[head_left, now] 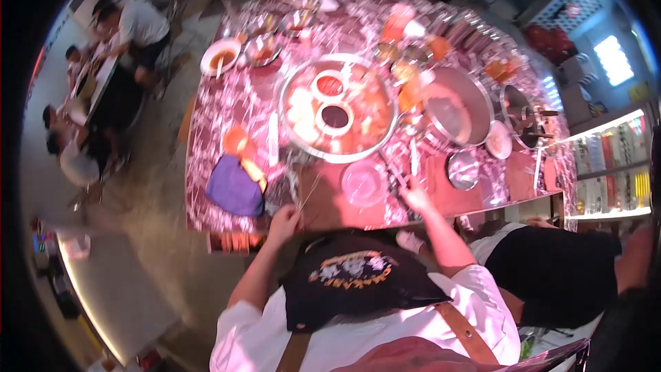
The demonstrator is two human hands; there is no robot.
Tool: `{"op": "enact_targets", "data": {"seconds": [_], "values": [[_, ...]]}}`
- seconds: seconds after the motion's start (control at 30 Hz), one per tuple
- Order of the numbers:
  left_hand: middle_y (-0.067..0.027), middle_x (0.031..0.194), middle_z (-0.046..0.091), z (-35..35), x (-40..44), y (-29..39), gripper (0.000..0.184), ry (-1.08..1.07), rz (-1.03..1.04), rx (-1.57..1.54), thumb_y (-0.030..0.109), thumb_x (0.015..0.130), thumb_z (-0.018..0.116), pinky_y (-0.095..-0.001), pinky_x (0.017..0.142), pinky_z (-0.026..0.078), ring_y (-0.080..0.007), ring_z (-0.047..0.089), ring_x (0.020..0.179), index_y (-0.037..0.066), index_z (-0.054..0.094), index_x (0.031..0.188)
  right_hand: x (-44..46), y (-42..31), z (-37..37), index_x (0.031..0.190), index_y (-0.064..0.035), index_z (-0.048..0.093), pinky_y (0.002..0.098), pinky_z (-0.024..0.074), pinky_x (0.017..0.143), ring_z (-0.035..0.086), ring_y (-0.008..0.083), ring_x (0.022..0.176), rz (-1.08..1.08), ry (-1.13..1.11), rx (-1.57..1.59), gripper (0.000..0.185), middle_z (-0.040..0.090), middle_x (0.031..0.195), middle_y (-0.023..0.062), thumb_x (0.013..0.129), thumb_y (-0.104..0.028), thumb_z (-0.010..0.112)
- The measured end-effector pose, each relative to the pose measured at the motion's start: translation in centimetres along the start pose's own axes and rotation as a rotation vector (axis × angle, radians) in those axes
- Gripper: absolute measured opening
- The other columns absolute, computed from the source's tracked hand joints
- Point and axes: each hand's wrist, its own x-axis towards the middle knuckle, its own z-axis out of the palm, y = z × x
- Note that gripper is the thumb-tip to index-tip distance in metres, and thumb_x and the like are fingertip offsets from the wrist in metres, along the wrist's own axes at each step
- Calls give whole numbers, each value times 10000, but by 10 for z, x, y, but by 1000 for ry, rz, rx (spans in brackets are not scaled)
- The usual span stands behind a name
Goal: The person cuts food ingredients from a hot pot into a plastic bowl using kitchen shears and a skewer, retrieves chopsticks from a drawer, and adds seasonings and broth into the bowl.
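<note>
My left hand (pixel 286 222) is closed in a pinch at the table's front edge. From it a thin stick (pixel 311 191) points up and to the right, over a brown placemat (pixel 323 200). My right hand (pixel 415 196) is closed around a long slim utensil (pixel 394 169), whose exact kind is blurred; its far end reaches towards the big metal tray. A pinkish plate or bowl (pixel 361 183) lies on the placemat between my hands. Beyond it stands the large round tray (pixel 289 141) of food, holding a small bowl of red sauce (pixel 329 85) and a dark-centred ring (pixel 336 117).
A purple cloth bag (pixel 236 186) and an orange cup (pixel 235 140) sit left. A deep metal pot (pixel 458 107), a metal bowl (pixel 463 169) and several smaller dishes crowd the right. A bowl of brown sauce (pixel 221 57) stands far left. Another person (pixel 551 275) is close on the right.
</note>
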Motion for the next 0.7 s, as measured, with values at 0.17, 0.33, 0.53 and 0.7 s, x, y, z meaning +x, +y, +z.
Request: {"op": "enact_targets", "data": {"seconds": [0.17, 0.33, 0.53, 0.7], "values": [[-40, 736, 663, -14, 3, -36, 117, 135, -9, -129, 128, 972, 615, -248, 541, 483, -99, 613, 617, 15, 641, 965, 5, -28, 3, 1126, -45, 499, 421, 525, 775, 674, 299, 843, 46, 46, 7, 405, 652, 868, 173, 849, -271, 691], [-67, 814, 691, 23, 16, -7, 148, 244, -115, -183, 153, 959, 636, -267, 616, 517, -125, 643, 684, 14, 670, 999, 12, -66, -18, 1168, -41, 533, 468, 520, 852, 683, 379, 955, 62, 22, -107, 470, 674, 976, 236, 821, -312, 699], [-158, 907, 691, 59, 20, 32, 200, 193, 190, 188, 191, 947, 617, -356, 764, 526, -261, 683, 839, 26, 674, 1045, 11, -117, -55, 1187, -39, 574, 498, 522, 893, 674, 422, 1020, 11, -34, -415, 471, 698, 1050, 249, 806, -291, 691], [-150, 894, 712, 43, 30, 14, 211, 203, 179, 241, 165, 952, 605, -353, 749, 531, -247, 695, 816, 22, 689, 1081, 17, -153, -60, 1242, -47, 554, 495, 509, 931, 655, 422, 1072, -67, -195, -574, 524, 695, 1106, 246, 799, -261, 734]]}}
